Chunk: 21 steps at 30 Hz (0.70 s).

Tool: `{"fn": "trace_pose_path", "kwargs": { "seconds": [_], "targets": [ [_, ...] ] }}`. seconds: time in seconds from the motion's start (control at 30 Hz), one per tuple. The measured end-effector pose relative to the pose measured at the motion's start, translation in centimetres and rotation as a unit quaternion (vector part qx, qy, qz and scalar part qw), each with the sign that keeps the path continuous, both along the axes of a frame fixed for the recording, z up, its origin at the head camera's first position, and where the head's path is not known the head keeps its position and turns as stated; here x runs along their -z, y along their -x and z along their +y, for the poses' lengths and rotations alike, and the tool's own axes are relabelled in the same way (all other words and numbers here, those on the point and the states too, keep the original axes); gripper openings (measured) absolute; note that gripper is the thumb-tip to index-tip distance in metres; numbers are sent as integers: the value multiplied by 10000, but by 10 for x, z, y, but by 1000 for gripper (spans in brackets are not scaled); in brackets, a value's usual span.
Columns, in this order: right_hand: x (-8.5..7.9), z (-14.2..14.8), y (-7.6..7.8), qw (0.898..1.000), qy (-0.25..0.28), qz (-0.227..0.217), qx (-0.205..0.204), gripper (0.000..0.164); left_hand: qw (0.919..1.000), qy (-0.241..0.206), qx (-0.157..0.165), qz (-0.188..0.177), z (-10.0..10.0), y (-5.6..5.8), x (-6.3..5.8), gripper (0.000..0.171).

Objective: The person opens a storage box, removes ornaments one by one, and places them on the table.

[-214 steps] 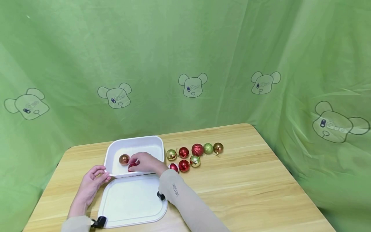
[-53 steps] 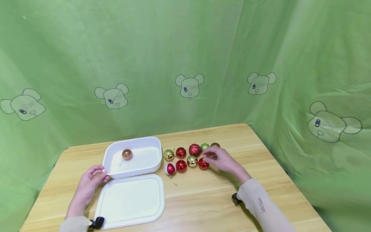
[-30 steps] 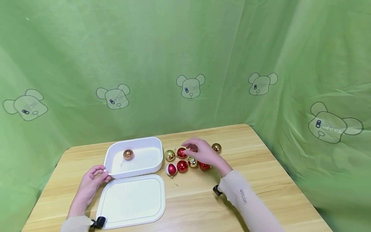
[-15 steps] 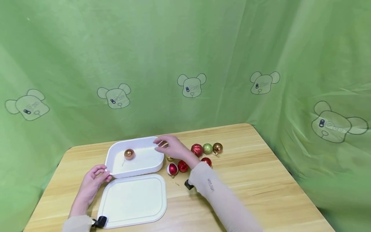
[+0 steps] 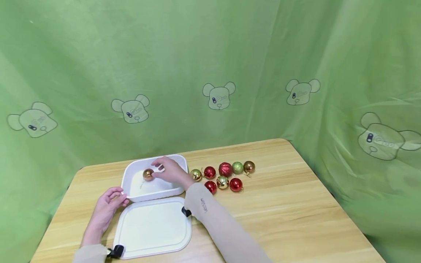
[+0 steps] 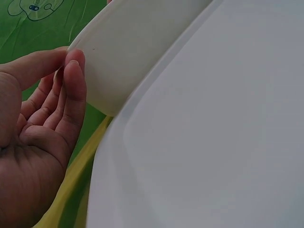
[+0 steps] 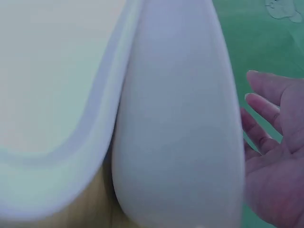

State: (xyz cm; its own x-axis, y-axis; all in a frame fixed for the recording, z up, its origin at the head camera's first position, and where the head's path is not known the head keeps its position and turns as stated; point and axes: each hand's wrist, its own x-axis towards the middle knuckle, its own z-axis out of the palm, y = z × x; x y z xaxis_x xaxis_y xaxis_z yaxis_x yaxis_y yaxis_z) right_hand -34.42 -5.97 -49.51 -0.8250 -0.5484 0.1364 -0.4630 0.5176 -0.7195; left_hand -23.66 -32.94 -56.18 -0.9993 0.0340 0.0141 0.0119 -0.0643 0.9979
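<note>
My left hand [image 5: 110,204] pinches the near left corner of a white plastic box [image 5: 154,195] between thumb and fingers. The left wrist view also shows the left hand [image 6: 47,104] at the box's rim [image 6: 128,52]. Inside the box lies one copper Christmas ball [image 5: 148,174], its cord trailing toward the near side. My right hand [image 5: 171,171] reaches over the box, fingers spread, thumb tip right at the copper ball. In the right wrist view, the right hand [image 7: 275,142] has extended fingers, partly hidden behind the box wall [image 7: 175,114].
A white lid [image 5: 154,228] lies in front of the box. To its right are several Christmas balls in two rows, among them a gold ball [image 5: 222,182], a textured red ball [image 5: 225,169], a green glitter ball [image 5: 237,167] and a brown-gold ball [image 5: 249,167].
Seven seconds ago a red ball was in the box under my right hand; a red ball has since joined the right group. My right hand then came back left to the copper ball. Left hand stayed.
</note>
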Motion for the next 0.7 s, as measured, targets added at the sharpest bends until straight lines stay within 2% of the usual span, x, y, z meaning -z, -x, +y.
{"fn": "trace_pose_path", "kwargs": {
  "seconds": [0.17,0.37,0.53,0.7],
  "targets": [
    [14,-12,0,9998,-135,26,160,49,10000,13,-12,17,0,1,2,27],
    [25,-17,-1,9994,-298,-3,156,58,10000,14,-31,-42,0,3,3,23],
    [29,-21,1,9964,-788,300,-103,67,10000,36,-46,-81,1,1,2,23],
    [34,-27,2,9877,-1372,584,-478,71,9999,-18,-85,-52,3,-1,0,26]
  ]
}}
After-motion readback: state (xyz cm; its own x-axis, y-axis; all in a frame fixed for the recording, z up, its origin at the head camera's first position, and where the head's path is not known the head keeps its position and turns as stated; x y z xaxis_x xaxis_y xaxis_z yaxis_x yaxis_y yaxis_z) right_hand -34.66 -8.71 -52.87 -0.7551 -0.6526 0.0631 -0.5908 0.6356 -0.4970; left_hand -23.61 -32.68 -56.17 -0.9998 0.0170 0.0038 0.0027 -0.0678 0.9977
